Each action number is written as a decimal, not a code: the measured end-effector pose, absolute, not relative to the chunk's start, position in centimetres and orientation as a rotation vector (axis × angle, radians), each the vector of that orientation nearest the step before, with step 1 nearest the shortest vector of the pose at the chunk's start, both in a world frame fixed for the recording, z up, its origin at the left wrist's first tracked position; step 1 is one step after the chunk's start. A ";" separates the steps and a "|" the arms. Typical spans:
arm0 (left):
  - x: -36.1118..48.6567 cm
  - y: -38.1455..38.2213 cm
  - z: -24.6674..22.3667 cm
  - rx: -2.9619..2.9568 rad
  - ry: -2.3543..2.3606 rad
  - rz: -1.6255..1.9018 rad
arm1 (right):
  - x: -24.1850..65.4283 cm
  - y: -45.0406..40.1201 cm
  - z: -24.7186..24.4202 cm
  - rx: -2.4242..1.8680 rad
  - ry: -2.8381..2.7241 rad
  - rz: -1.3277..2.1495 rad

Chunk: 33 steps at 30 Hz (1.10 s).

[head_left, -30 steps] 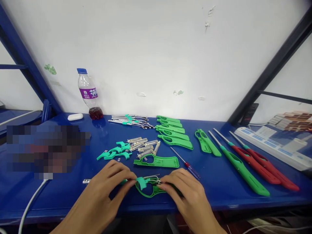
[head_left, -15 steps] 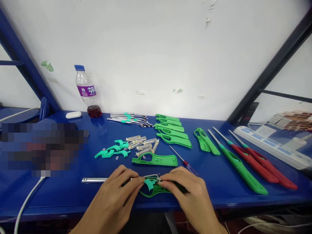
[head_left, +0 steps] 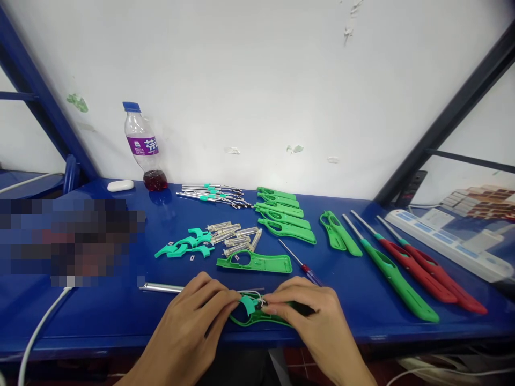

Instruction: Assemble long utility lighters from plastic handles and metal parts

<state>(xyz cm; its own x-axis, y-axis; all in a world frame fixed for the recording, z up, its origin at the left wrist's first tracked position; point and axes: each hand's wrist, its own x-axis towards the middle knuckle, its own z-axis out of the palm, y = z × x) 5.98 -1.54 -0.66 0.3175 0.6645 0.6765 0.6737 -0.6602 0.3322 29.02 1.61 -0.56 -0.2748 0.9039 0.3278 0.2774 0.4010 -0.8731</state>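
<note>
Near the table's front edge lies a green lighter half-shell, inner side up, with a teal trigger at its finger hole. My left hand is closed around the shell's left end, its thumb and forefinger pinched beside the trigger. A metal tube sticks out to the left from under that hand. With thumb and forefinger together, my right hand pinches a thin white wire and a small black end at the trigger's right. The shell's right part is partly hidden by this hand.
Beyond my hands lie another green half-shell, a screwdriver, teal triggers and clear gas tanks. Tubes with wires and green shells are at the back. Finished-looking lighters and a power strip lie right.
The metal tube's left end has shifted slightly right and up, tilting a little. The right fingertips have moved slightly down at the wire and black end. The view has shifted slightly.
</note>
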 end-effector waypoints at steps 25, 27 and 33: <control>6.4 -1.7 -0.3 -2.565 -1.326 -1.275 | 29.3 1.7 -0.9 -1.051 -1.695 0.926; 6.4 -1.8 -0.4 -2.555 -1.327 -1.281 | 29.3 1.7 -0.8 -1.039 -1.692 0.938; 6.7 -1.8 -0.7 -2.536 -1.307 -1.291 | 29.3 1.8 -0.7 -1.029 -1.689 0.965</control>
<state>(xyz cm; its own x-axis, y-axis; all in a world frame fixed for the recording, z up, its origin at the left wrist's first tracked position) 6.65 -1.76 -0.67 0.3116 0.6717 0.6721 0.6801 -0.6516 0.3359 29.29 1.78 -0.68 -0.2416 0.9247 0.2942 0.2158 0.3468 -0.9128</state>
